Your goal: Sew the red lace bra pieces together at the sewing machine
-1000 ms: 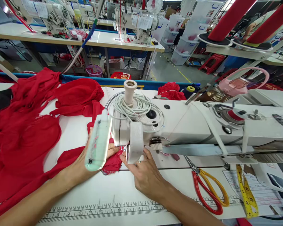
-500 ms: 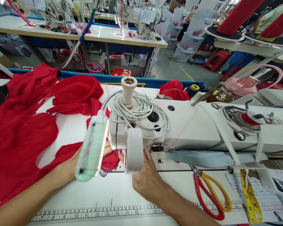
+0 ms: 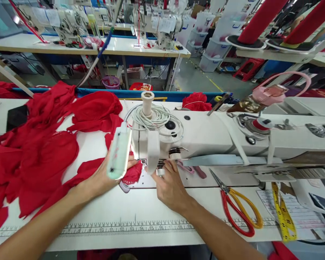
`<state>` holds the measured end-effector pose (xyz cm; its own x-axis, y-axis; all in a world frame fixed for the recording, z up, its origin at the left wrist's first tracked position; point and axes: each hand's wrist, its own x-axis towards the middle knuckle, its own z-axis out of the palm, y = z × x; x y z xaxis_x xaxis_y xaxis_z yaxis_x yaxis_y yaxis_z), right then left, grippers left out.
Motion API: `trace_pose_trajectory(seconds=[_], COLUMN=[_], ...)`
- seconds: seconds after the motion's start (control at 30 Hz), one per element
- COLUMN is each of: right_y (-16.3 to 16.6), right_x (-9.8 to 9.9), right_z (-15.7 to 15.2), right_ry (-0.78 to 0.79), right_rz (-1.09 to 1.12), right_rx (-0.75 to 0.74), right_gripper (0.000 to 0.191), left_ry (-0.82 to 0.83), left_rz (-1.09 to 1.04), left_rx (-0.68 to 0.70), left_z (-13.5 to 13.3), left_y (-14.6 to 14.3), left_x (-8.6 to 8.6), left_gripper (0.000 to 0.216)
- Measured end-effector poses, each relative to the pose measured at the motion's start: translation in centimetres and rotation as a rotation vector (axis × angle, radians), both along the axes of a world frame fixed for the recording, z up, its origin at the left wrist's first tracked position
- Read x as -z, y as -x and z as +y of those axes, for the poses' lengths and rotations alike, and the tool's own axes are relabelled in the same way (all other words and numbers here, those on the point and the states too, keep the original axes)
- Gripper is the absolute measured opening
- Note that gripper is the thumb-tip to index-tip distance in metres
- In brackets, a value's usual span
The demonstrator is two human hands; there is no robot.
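A sewing machine (image 3: 203, 131) stands before me, its pale green lamp (image 3: 119, 153) covering part of my view. My left hand (image 3: 101, 177) lies on red fabric (image 3: 132, 173) left of the needle area, its visible fingers stretched out and fingertips resting on the cloth. The lamp hides some of them. My right hand (image 3: 169, 187) is just right of the needle area, below the machine head. Its fingers are curled together, thumb toward the fabric; what they hold, if anything, is hidden. Scissors (image 3: 237, 209) with red and yellow handles lie to its right.
Red garment pieces (image 3: 48, 155) are heaped on the left. A printed ruler scale (image 3: 130, 227) runs along the table's front. At right are a yellow tape measure (image 3: 283, 216) and a paper sheet (image 3: 308, 213). A pink-lidded bottle (image 3: 268, 95) stands behind the machine; thread cones (image 3: 262, 20) rise above.
My view has shifted, so the table's front edge and more of the needle area show. Both hands stay close to the needle area. The scissors appear unmoved on the table.
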<state>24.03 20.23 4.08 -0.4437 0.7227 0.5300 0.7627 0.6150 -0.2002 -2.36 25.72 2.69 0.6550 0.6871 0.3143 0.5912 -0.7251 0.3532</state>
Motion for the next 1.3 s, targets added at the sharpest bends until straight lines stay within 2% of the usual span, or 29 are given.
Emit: trace_pose_trajectory(seconds=[0.1, 0.2, 0.27, 0.37, 0.47, 0.6, 0.7, 0.8, 0.9, 0.97, 1.03, 1.07, 1.1, 1.17, 1.23, 1.3], right_y=[-0.1, -0.1, -0.2, 0.0, 0.9, 3.1, 4.6, 5.8, 7.0, 7.7, 7.9, 7.9, 7.7, 7.0, 5.9, 4.6], right_x=[0.1, 0.5, 0.6, 0.3, -0.7, -2.1, -2.5, -2.9, -4.9, -7.0, -8.8, -9.2, -9.3, -8.5, -7.1, -5.9], right_z=[0.1, 0.1, 0.0, -0.3, -0.5, 0.3, 1.4, 1.5, -0.7, -3.5, -6.7, -8.1, -9.3, -10.7, -11.0, -10.7], right_ry=[-0.009, -0.01, -0.008, -0.005, 0.02, 0.102, 0.139, 0.135, 0.127, 0.166, 0.277, 0.345, 0.4, 0.459, 0.466, 0.477], right_rz=[0.058, 0.07, 0.076, 0.073, 0.046, -0.07, -0.172, -0.168, -0.088, 0.133, 0.422, 0.501, 0.531, 0.537, 0.559, 0.597], right_rx=[-0.021, -0.043, -0.05, -0.053, -0.132, -0.265, -0.301, -0.286, -0.251, -0.235, -0.238, -0.227, -0.19, -0.082, -0.018, -0.028], right_gripper=[0.05, 0.049, 0.046, 0.039, 0.043, 0.057, 0.051, 0.042, 0.037, 0.03, 0.025, 0.028, 0.041, 0.06, 0.052, 0.038], left_ry=[-0.074, -0.139, -0.146, -0.124, -0.045, 0.037, 0.139, 0.328, 0.564, 0.673, 0.724, 0.737, 0.742, 0.733, 0.671, 0.48], left_rz=[0.068, 0.05, -0.022, -0.031, 0.101, 0.201, 0.16, 0.06, -0.117, -0.377, -0.669, -0.773, -0.833, -0.823, -0.703, -0.576], left_rx=[0.035, 0.015, -0.09, -0.324, -0.42, -0.378, -0.365, -0.408, -0.437, -0.478, -0.54, -0.554, -0.549, -0.447, -0.309, -0.256], left_z=[-2.9, -5.4, -6.6, -7.4, -7.7, -8.3, -9.6, -11.1, -12.0, -12.5, -13.5, -14.2, -15.1, -16.9, -17.8, -17.3], left_y=[0.3, 0.6, 0.6, 0.4, 0.3, 0.6, 1.1, 1.9, 2.2, 1.9, 1.0, 0.4, -0.3, -1.8, -2.8, -3.3], left_x=[-1.6, -2.9, -3.7, -4.6, -4.7, -4.2, -4.1, -5.2, -7.7, -9.4, -10.5, -10.7, -10.7, -10.2, -9.5, -9.0], left_gripper=[0.056, 0.053, 0.039, 0.02, 0.027, 0.027, 0.027, 0.027, 0.032, 0.038, 0.04, 0.04, 0.04, 0.039, 0.034, 0.027])
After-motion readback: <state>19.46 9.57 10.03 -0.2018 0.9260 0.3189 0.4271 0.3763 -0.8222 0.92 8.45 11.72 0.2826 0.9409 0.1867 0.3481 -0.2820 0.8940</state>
